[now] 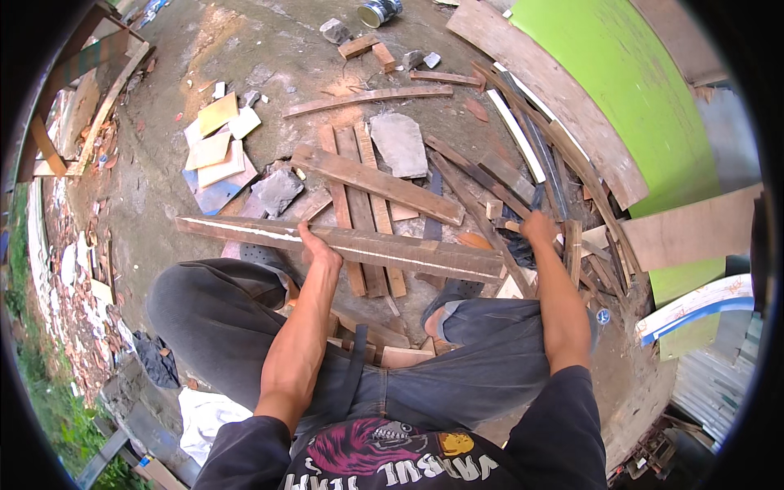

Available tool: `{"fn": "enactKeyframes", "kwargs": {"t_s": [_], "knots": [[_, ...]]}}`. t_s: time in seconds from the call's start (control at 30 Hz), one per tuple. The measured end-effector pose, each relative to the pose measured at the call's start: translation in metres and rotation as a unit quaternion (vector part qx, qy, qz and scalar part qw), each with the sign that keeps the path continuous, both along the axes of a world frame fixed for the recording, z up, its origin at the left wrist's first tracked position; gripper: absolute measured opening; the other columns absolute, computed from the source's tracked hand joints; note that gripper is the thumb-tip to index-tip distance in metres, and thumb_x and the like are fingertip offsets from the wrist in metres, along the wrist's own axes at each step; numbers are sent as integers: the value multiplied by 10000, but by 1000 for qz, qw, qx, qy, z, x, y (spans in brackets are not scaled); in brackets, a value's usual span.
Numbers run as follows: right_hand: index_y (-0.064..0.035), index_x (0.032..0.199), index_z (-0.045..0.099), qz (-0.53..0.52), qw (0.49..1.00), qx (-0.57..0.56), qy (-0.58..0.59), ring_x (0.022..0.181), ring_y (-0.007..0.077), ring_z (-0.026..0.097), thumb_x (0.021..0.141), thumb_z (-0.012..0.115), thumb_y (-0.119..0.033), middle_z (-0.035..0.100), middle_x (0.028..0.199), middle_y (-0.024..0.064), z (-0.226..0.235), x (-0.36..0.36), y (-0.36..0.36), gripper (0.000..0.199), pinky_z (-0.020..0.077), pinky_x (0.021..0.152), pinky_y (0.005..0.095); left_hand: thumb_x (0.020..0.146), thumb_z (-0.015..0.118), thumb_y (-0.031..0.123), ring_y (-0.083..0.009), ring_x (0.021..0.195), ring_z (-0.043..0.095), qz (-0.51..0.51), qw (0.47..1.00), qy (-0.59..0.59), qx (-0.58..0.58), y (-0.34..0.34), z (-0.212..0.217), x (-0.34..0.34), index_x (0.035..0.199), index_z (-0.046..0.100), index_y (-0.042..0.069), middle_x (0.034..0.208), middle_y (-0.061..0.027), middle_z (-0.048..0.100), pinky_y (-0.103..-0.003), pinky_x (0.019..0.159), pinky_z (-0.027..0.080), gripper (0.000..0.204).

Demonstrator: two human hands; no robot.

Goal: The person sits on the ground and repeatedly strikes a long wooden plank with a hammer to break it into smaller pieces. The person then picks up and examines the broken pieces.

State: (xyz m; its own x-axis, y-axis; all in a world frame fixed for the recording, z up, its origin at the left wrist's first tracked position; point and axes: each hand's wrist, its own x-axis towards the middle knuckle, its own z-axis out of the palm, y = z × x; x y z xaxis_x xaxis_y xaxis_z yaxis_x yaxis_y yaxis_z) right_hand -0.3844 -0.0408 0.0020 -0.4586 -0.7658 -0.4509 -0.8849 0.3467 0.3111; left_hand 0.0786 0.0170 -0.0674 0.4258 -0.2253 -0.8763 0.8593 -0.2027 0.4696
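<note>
The squared timber [408, 251] with a broken white streak along its side lay crosswise in front of the seated person, its long axis running left to right, with the right end slightly nearer the body than the left. From where I stood, the left hand [321, 247] had it just left of the middle, gripping from the near edge, the thumb side showing at the upper edge and the other fingers hidden behind the wood. The longer share of the timber therefore reached rightward from that grip, toward the right hand [537, 230]. That hand was the closer one to the right end, near it but apart, a little farther out and to its right, over the heap of scrap battens [483, 178]. Its fingers were curled beside a short brown piece of wood [510, 224], though I could not tell whether they had closed on it. Under the timber's middle, three boards [372, 276] ran near to far, roughly square to it; whether it touched them I could not make out. Beyond it, a wide plank [380, 185] slanted across the same boards, just beside a flat grey slab [398, 145].
</note>
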Motion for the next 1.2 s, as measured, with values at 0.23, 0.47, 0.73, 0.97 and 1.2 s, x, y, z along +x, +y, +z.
{"fn": "enactKeyframes", "kwargs": {"t_s": [0.23,0.47,0.73,0.97,1.2], "knots": [[-37,1391,491,288,884,-8,-367,1220,382,571,815,599,-722,610,1261,255,149,194,-15,901,474,993,450,773,744,487,-328,1107,617,-39,999,-19,-19,1,38,-5,1372,436,-49,1307,-183,561,-509,918,527,860],[-60,1362,432,359,900,126,-214,1028,368,663,672,818,-555,677,1085,211,112,259,-5,933,536,872,496,887,607,552,-256,1186,520,-264,960,59,-72,-5,71,32,1353,453,102,1295,-117,500,-412,1018,464,666],[-50,1237,495,390,898,-6,-204,1092,359,626,663,824,-290,639,1161,174,73,246,-13,703,506,887,515,873,546,678,-288,1240,528,-491,869,26,-57,4,54,69,1489,326,78,1418,-154,487,-452,1027,438,887],[-54,1276,470,412,899,-39,-144,1152,342,588,762,753,-252,626,1187,161,-52,195,5,619,462,937,527,851,632,612,-271,1072,642,-527,829,-169,76,23,34,95,1260,574,-10,1172,-200,669,-380,888,488,746],[-26,1354,427,261,923,111,-259,1129,435,595,820,681,-376,612,1217,263,44,224,76,687,472,961,521,854,667,512,-306,1042,651,-436,817,-286,248,148,184,98,1168,617,-51,1105,-222,672,-378,923,482,646]]}}
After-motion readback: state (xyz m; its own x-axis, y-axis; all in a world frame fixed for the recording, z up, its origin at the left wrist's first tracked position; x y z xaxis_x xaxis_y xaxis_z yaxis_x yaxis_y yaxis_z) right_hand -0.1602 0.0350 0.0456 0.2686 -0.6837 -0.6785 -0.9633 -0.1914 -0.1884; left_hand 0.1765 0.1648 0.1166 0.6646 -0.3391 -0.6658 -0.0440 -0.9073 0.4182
